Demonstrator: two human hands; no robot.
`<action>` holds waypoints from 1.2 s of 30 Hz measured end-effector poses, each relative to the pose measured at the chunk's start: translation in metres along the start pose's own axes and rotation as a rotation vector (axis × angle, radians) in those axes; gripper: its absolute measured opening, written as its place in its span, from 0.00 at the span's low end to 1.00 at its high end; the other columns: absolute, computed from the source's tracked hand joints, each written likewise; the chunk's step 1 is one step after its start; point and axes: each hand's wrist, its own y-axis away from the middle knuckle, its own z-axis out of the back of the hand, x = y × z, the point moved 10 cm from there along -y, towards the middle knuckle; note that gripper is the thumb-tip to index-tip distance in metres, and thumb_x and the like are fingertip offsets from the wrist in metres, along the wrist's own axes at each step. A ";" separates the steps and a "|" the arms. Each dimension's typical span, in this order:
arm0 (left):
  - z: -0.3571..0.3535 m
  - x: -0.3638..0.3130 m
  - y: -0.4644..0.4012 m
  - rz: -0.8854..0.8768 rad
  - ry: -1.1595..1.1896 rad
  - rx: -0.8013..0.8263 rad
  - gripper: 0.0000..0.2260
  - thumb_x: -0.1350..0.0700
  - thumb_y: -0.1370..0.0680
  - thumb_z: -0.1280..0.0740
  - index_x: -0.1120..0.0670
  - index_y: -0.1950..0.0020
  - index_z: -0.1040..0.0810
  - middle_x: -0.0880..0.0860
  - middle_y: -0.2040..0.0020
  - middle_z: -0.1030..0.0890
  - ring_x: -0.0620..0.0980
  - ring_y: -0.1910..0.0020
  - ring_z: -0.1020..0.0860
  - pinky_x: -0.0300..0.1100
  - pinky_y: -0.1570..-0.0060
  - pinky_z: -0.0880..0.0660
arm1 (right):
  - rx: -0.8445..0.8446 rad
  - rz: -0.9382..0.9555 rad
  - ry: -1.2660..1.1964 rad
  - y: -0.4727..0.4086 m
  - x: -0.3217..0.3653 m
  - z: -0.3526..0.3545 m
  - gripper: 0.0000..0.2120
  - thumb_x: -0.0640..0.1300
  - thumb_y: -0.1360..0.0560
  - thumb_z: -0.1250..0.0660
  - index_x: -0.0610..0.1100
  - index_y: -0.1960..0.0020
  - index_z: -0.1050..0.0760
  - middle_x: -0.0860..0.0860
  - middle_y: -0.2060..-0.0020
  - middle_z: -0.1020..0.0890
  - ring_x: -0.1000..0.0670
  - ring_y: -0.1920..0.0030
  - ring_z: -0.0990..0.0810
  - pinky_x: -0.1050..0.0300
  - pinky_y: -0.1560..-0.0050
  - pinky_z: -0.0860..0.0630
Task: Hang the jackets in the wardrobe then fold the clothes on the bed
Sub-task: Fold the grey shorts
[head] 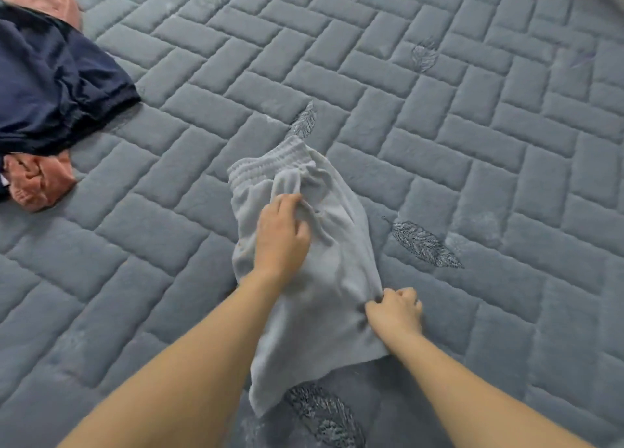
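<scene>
Grey shorts on bed | my left hand pinches fabric, right hand grips edge | risk: uneven pull bunches fold.

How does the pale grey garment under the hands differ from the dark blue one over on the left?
The pale grey garment lies stretched out mid-bed, gripped by the left hand and right hand; the dark blue garment lies bunched and untouched. The grey one lies alone; the blue one overlaps pink clothing. Both lie on the quilted bed cover.
</scene>
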 end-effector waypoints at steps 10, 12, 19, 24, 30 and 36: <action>-0.037 0.123 0.167 0.968 0.789 0.252 0.14 0.58 0.25 0.30 0.54 0.41 0.23 0.57 0.51 0.15 0.59 0.53 0.17 0.50 0.58 0.20 | 0.046 0.160 -0.637 0.003 0.005 -0.008 0.13 0.48 0.22 0.34 0.39 0.46 0.27 0.42 0.47 0.20 0.42 0.45 0.22 0.49 0.44 0.26; -0.043 0.109 0.173 0.912 0.816 0.321 0.14 0.61 0.24 0.32 0.53 0.39 0.25 0.54 0.50 0.15 0.54 0.55 0.16 0.46 0.63 0.20 | 0.075 0.157 -0.811 0.010 -0.001 -0.006 0.08 0.47 0.22 0.34 0.43 0.48 0.26 0.44 0.49 0.19 0.45 0.48 0.20 0.51 0.47 0.23; -0.023 0.100 0.201 0.956 0.666 0.085 0.10 0.54 0.20 0.37 0.54 0.42 0.35 0.55 0.45 0.24 0.55 0.51 0.23 0.54 0.50 0.23 | 0.341 -0.043 -0.883 0.039 -0.026 -0.025 0.14 0.46 0.21 0.34 0.37 0.41 0.24 0.43 0.51 0.17 0.43 0.52 0.17 0.53 0.55 0.20; 0.028 0.064 0.229 0.428 -0.314 0.031 0.18 0.52 0.24 0.34 0.55 0.41 0.39 0.57 0.47 0.30 0.62 0.52 0.25 0.53 0.58 0.28 | 0.208 -0.109 -0.581 0.058 -0.072 -0.013 0.14 0.51 0.26 0.31 0.41 0.48 0.21 0.47 0.54 0.18 0.44 0.53 0.19 0.51 0.49 0.22; -0.071 0.041 0.286 -0.145 -0.711 0.669 0.36 0.35 0.28 0.44 0.53 0.25 0.43 0.54 0.27 0.43 0.60 0.26 0.42 0.63 0.31 0.46 | 0.248 0.004 -0.859 0.066 -0.067 -0.023 0.08 0.38 0.25 0.32 0.43 0.47 0.23 0.47 0.54 0.16 0.46 0.54 0.18 0.51 0.54 0.20; -0.090 0.050 0.248 -0.044 -0.903 0.532 0.32 0.46 0.26 0.36 0.57 0.27 0.43 0.59 0.31 0.39 0.60 0.35 0.35 0.56 0.42 0.34 | 0.050 0.045 -0.615 0.046 -0.066 -0.015 0.09 0.43 0.23 0.34 0.44 0.45 0.32 0.50 0.53 0.24 0.52 0.58 0.26 0.58 0.64 0.31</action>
